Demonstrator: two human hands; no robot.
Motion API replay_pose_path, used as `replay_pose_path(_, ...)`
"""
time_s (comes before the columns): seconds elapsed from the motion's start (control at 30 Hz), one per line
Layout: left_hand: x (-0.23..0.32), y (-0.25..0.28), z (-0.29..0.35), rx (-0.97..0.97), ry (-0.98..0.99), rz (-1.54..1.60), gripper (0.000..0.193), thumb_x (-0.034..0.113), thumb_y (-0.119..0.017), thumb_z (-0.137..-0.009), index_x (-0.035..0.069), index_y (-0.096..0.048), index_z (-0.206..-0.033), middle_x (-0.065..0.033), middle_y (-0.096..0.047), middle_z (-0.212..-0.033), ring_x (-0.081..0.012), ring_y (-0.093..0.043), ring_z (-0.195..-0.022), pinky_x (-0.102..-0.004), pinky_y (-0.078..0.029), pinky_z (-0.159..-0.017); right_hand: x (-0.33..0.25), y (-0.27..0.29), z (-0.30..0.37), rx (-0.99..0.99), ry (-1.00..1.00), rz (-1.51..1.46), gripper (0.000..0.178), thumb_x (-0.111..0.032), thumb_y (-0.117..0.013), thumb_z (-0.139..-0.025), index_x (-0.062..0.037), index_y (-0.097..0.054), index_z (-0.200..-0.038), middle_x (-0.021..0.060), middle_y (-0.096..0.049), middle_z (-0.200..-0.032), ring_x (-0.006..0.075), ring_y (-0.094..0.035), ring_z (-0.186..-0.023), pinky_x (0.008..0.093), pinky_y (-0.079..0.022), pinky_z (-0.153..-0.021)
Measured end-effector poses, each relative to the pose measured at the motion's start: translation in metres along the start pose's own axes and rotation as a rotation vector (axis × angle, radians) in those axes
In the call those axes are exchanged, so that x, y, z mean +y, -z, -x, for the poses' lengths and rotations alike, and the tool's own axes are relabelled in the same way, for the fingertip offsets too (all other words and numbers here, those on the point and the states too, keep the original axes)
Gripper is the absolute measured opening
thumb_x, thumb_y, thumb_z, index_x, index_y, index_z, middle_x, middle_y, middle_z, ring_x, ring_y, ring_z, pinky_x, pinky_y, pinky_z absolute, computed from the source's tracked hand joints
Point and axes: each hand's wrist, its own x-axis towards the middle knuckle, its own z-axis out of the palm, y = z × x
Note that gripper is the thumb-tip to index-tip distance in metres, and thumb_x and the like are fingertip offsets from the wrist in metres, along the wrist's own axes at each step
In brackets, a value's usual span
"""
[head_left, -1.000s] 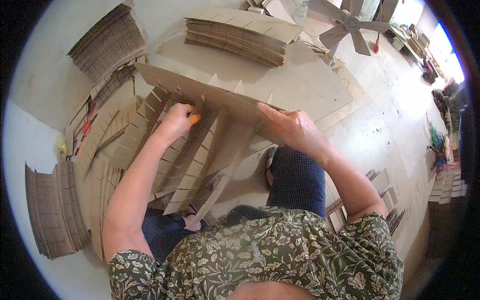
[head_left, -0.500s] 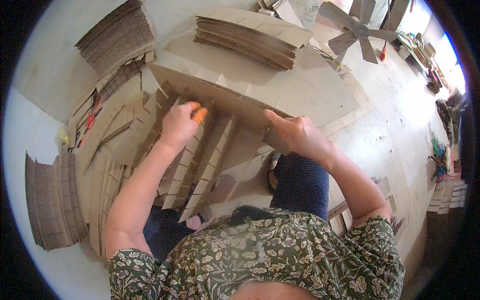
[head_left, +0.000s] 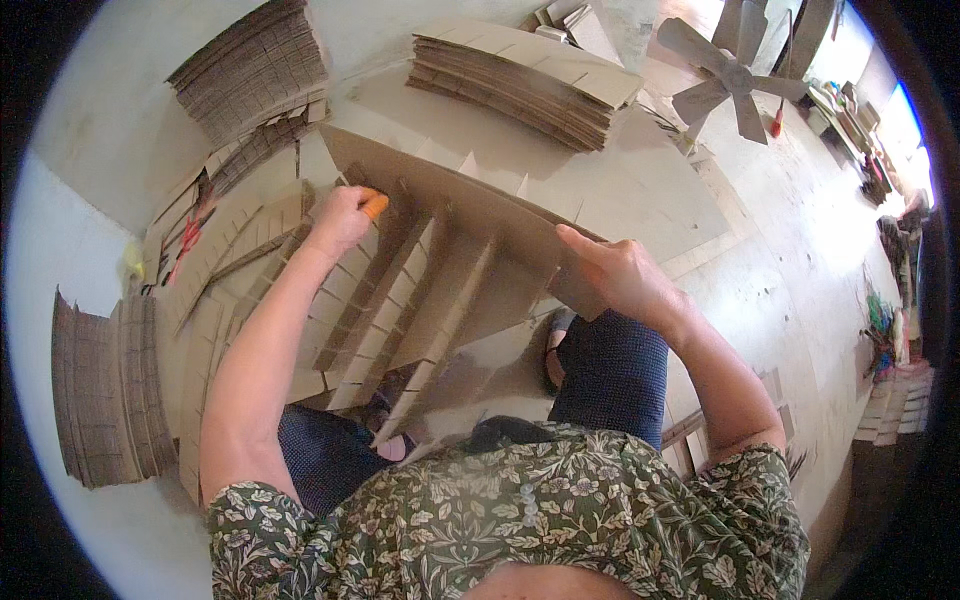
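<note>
A long brown cardboard strip (head_left: 455,200) stands on edge crosswise in front of me. Several slotted cardboard strips (head_left: 395,305) run from it toward my lap, joined to it as dividers; small tips poke up past its far edge. My right hand (head_left: 628,284) grips its right end, fingers curled behind and the index finger stretched along the top. Near the left end, my left hand (head_left: 342,220) is closed in a pinch on a divider strip at the joint, its fingertips partly hidden. An orange cover (head_left: 375,206) wraps one of its fingers.
Stacks of slotted cardboard stand at the far middle (head_left: 520,90), far left (head_left: 250,75) and near left (head_left: 110,390). Red-handled scissors (head_left: 188,236) lie left among loose strips. A grey fan (head_left: 735,78) stands far right. My knee (head_left: 612,375) is under the strip's right end.
My left hand has moved left along the long strip, from above the dividers to near its left end. My right hand keeps its grip. The whole view has shifted slightly.
</note>
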Motion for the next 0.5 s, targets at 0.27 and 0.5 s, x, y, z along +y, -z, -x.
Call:
replay_pose_path(0.27, -0.027, 0.027, -0.014, 0.126, 0.134, -0.223, 0.036, 0.03, -0.064, -0.084, 0.003, -0.063, -0.108, -0.0156, -0.067, -0.086, -0.0259, -0.064, -0.075, -0.0359, -0.049, -0.065, -0.011, 0.004, -0.002, -0.026, -0.045, 0.037, 0.057, -0.003, -0.05, -0.08, -0.0131, -0.043, -0.136, 0.0198, -0.062, -0.079, 0.0334, -0.06, -0.06, 0.0415, -0.05, -0.06)
replay_pose_path(0.5, -0.054, 0.021, -0.038, -0.171, 0.236, -0.018, 0.036, 0.03, -0.062, -0.086, 0.0, -0.062, -0.106, -0.0077, -0.063, -0.079, -0.0169, -0.057, -0.068, -0.0323, -0.045, -0.06, -0.022, 0.01, -0.012, -0.029, -0.054, 0.026, 0.056, 0.002, -0.054, -0.074, -0.0067, -0.05, -0.129, 0.0221, -0.059, -0.071, 0.0389, -0.058, -0.06, 0.0442, -0.048, -0.058)
